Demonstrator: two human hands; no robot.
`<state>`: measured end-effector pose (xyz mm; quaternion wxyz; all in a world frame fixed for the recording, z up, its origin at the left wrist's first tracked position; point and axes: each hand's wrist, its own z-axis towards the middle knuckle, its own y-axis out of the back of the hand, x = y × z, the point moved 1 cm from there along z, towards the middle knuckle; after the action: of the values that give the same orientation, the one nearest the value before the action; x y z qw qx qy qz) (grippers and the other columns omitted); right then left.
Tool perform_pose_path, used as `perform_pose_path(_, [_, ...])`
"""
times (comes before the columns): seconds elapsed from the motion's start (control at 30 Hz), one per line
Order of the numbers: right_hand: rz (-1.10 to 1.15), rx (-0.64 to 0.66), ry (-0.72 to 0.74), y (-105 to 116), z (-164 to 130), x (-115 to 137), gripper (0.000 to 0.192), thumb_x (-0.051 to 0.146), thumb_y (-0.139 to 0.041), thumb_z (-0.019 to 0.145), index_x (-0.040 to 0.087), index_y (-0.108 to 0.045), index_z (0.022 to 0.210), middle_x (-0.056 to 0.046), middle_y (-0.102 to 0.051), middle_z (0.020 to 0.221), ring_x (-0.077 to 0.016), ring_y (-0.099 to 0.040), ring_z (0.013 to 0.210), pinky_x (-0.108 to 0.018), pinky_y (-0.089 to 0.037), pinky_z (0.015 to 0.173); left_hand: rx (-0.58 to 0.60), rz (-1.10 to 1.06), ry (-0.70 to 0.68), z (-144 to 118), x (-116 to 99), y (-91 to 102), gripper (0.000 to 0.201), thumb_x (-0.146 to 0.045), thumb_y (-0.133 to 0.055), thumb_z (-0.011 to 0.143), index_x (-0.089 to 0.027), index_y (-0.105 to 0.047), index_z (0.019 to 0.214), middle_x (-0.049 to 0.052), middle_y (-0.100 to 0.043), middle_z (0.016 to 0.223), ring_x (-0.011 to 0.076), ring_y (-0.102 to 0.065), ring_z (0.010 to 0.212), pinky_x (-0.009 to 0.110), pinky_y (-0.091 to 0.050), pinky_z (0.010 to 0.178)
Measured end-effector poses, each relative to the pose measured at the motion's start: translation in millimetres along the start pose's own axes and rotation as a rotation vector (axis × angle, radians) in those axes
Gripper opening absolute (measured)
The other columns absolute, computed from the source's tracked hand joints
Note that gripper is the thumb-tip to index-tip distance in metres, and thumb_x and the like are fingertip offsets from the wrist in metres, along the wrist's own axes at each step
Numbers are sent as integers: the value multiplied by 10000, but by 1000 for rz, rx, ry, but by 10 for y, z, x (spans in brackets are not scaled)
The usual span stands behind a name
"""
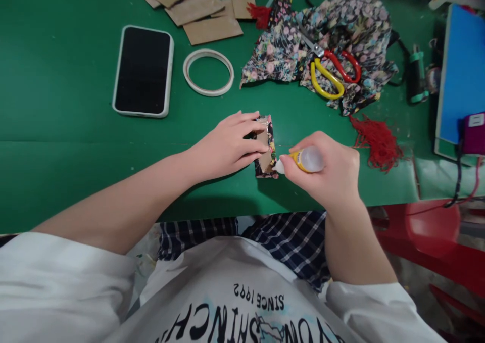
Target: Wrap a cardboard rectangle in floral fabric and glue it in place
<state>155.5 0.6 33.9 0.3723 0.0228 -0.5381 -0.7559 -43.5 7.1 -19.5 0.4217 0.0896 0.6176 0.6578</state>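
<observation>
A small cardboard piece [266,162] with dark floral fabric folded over its edges lies near the front edge of the green table. My left hand [237,143] rests on it from the left, fingers spread and pressing on the cardboard. In my right hand [329,168] is a small glue bottle [308,159] with a yellow label, its base tilted up. The white nozzle points left and meets the fabric edge at the lower right of the piece. Whether glue is coming out is too small to tell.
Scissors [318,52] with red and yellow handles lie on crumpled floral fabric [352,25]. Cardboard rectangles [212,31], a tape roll [185,72] and a phone-like device [143,72] are at back left. Red tassel threads [379,141] and a blue board [462,75] sit rightward.
</observation>
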Motion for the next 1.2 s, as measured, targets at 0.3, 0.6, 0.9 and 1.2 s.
perform_pose_path(0.3, [90,26,-57,-11,2,-37,183,370,-648,734,226,-541,700,18,-597,615,-116,-537,533,-260,-393,497,-6,-20,4,1,1,-5,231,-272,-476,894,-257,-645,1051,75,-497,1275,304,-321,1320,538,-276,1056])
perform_pose_path(0.6, [307,49,-257,-36,-10,-88,232,426,-666,716,207,-592,693,30,-594,613,-90,-505,517,-238,-391,465,3,18,5,8,-3,-3,241,-296,-449,904,-265,-652,1030,54,-489,1272,298,-310,1325,549,-269,1059])
perform_pose_path(0.9, [348,-106,-292,-77,-50,-83,207,378,-666,713,210,-577,632,36,-579,561,-88,-491,485,-241,-395,448,3,7,17,7,-15,6,227,-278,-465,897,-271,-651,1026,50,-487,1272,304,-310,1324,558,-253,1067])
perform_pose_path(1.2, [265,-65,-138,-59,-60,-24,172,341,-663,706,221,-563,636,24,-624,601,-104,-536,498,-253,-436,481,-7,1,14,2,-20,5,231,-275,-466,896,-270,-650,1034,52,-489,1268,308,-314,1321,566,-255,1064])
